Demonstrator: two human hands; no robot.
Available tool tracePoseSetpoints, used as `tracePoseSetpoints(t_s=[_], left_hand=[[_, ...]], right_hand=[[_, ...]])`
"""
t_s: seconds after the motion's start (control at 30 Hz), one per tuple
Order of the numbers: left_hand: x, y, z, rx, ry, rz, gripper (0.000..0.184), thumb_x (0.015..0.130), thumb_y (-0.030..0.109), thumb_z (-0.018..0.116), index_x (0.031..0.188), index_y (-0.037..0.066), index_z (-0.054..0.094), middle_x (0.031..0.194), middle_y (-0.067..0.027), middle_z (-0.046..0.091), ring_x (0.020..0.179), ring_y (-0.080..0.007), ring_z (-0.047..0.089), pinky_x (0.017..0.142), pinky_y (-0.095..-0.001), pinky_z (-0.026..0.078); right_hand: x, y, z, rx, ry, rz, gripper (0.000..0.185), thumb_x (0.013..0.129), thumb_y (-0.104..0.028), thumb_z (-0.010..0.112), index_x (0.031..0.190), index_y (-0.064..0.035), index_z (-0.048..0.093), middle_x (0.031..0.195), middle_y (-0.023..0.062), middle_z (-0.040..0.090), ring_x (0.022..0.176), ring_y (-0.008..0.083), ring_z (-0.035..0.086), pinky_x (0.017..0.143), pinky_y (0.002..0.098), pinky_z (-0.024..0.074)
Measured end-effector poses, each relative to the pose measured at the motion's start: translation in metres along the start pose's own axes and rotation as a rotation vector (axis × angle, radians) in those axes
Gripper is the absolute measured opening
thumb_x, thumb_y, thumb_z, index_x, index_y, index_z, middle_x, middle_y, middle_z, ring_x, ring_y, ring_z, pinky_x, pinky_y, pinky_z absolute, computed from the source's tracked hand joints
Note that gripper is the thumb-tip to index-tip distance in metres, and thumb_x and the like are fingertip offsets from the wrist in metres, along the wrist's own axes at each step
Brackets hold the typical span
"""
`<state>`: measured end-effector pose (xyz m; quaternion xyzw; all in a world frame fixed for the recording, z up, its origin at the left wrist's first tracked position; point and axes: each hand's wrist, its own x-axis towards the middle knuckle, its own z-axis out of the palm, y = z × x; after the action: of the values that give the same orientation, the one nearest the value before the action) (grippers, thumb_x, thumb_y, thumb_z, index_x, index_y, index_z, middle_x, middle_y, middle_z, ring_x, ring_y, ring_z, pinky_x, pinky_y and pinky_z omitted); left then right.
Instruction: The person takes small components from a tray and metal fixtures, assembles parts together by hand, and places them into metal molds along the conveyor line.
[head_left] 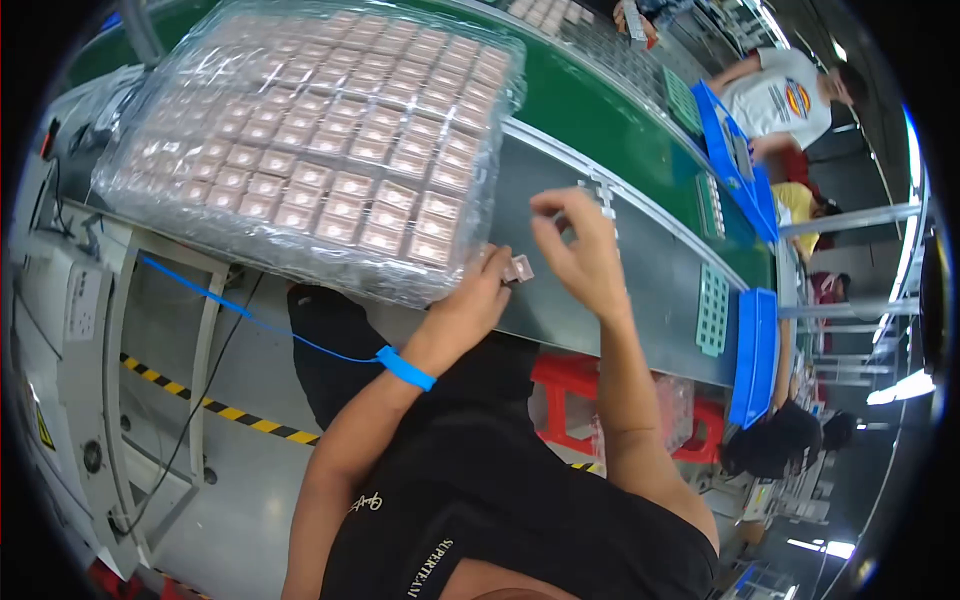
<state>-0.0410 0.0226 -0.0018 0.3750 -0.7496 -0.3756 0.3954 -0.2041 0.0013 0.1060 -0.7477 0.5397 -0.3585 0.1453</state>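
Observation:
My left hand (478, 297), with a blue wrist strap (407, 370), is closed at the near edge of the bench. Its fingertips pinch a small pinkish square piece (520, 268). My right hand (585, 255) is raised to the right of it, apart from the piece. Thumb and forefinger curl into a loop there; whether anything tiny sits between their tips, I cannot make out. Just left of my hands lies a large clear plastic tray (478, 195), wrapped in film. Rows of similar pinkish square pieces (345, 185) fill it.
A metal rail (650, 215) separates the grey bench (640, 300) from a green conveyor belt (590, 95). To the right are a green perforated plate (712, 310) and a blue bin (754, 355). A red stool (562, 385) stands below. Across the belt, a person (775, 100) is near another blue tray (735, 160).

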Motion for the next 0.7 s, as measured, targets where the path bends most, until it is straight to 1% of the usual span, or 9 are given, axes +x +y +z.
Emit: tracePoseSetpoints(t_s=[0.1, 0.13, 0.2, 0.23, 0.37, 0.47, 0.53, 0.6, 0.7], left_hand=[[0.005, 0.005, 0.010, 0.138, -0.013, 0.059, 0.047, 0.082, 0.004, 0.072, 0.126, -0.004, 0.059, 0.120, -0.0179, 0.060, 0.113, -0.0393, 0.056, 0.098, -0.0449, 0.048], [0.007, 0.008, 0.015, 0.180, -0.013, 0.054, 0.042, 0.081, 0.001, 0.070, 0.122, -0.003, 0.061, 0.114, -0.0174, 0.061, 0.109, -0.0377, 0.056, 0.096, -0.0451, 0.048], [0.011, 0.002, 0.030, 0.293, 0.011, 0.132, 0.037, 0.080, 0.000, 0.068, 0.117, -0.003, 0.062, 0.110, -0.0172, 0.061, 0.103, -0.0377, 0.055, 0.092, -0.0463, 0.048], [0.012, 0.003, 0.031, 0.313, 0.025, 0.177, 0.032, 0.080, -0.001, 0.066, 0.112, -0.003, 0.062, 0.106, -0.0174, 0.060, 0.100, -0.0376, 0.055, 0.090, -0.0459, 0.048], [-0.002, 0.024, 0.025, 0.409, 0.022, 0.165, 0.028, 0.084, 0.001, 0.065, 0.112, -0.004, 0.061, 0.104, -0.0168, 0.059, 0.098, -0.0357, 0.055, 0.089, -0.0433, 0.048], [-0.015, 0.074, -0.003, 0.329, 0.026, 0.158, 0.033, 0.085, 0.002, 0.068, 0.117, -0.002, 0.062, 0.107, -0.0157, 0.060, 0.101, -0.0340, 0.056, 0.089, -0.0421, 0.049], [-0.019, 0.109, -0.035, 0.290, 0.099, 0.209, 0.033, 0.083, 0.003, 0.072, 0.116, 0.002, 0.066, 0.110, -0.0147, 0.063, 0.104, -0.0338, 0.060, 0.089, -0.0414, 0.051], [-0.012, 0.129, -0.081, 0.415, 0.228, 0.229, 0.027, 0.082, 0.005, 0.075, 0.109, 0.004, 0.070, 0.112, -0.0136, 0.067, 0.105, -0.0336, 0.063, 0.090, -0.0414, 0.052], [0.019, 0.122, -0.152, 0.609, 0.465, 0.224, 0.027, 0.082, 0.005, 0.075, 0.109, 0.001, 0.070, 0.108, -0.0147, 0.071, 0.098, -0.0331, 0.068, 0.090, -0.0413, 0.052]], right_hand=[[-0.042, 0.009, -0.010, -0.009, -0.121, 0.198, 0.029, 0.088, -0.006, 0.068, 0.117, -0.0018, 0.065, 0.112, 0.0145, 0.066, 0.105, 0.0295, 0.065, 0.085, 0.0375, 0.0527], [-0.053, 0.025, -0.009, -0.024, -0.151, 0.069, 0.039, 0.086, -0.006, 0.068, 0.125, -0.0023, 0.062, 0.120, 0.0164, 0.063, 0.115, 0.0346, 0.060, 0.095, 0.0402, 0.0493], [-0.069, 0.043, -0.008, -0.009, -0.234, -0.038, 0.046, 0.085, -0.004, 0.068, 0.130, -0.0026, 0.060, 0.125, 0.0169, 0.062, 0.118, 0.0379, 0.057, 0.100, 0.0418, 0.0468], [-0.074, 0.048, -0.004, 0.012, -0.263, -0.001, 0.052, 0.083, -0.002, 0.067, 0.135, -0.0034, 0.058, 0.128, 0.0172, 0.061, 0.119, 0.0385, 0.056, 0.102, 0.0409, 0.0458], [-0.078, 0.057, 0.001, 0.073, -0.239, 0.114, 0.051, 0.082, 0.001, 0.068, 0.132, -0.0032, 0.060, 0.119, 0.0169, 0.063, 0.111, 0.0365, 0.058, 0.099, 0.0413, 0.0471], [-0.081, 0.062, 0.004, 0.110, -0.217, 0.133, 0.048, 0.082, 0.000, 0.070, 0.129, -0.0023, 0.061, 0.116, 0.0163, 0.064, 0.108, 0.0352, 0.059, 0.097, 0.0400, 0.0479], [-0.085, 0.064, 0.010, 0.105, -0.134, 0.148, 0.045, 0.081, -0.002, 0.071, 0.125, -0.0023, 0.063, 0.116, 0.0164, 0.064, 0.106, 0.0347, 0.060, 0.095, 0.0400, 0.0488], [-0.087, 0.065, 0.015, 0.113, -0.094, 0.149, 0.043, 0.081, -0.002, 0.072, 0.124, -0.0023, 0.064, 0.116, 0.0164, 0.064, 0.106, 0.0344, 0.061, 0.094, 0.0400, 0.0492], [-0.089, 0.064, 0.021, 0.055, -0.033, 0.143, 0.042, 0.081, -0.003, 0.073, 0.122, -0.0019, 0.065, 0.115, 0.0163, 0.064, 0.106, 0.0338, 0.061, 0.094, 0.0402, 0.0498]])
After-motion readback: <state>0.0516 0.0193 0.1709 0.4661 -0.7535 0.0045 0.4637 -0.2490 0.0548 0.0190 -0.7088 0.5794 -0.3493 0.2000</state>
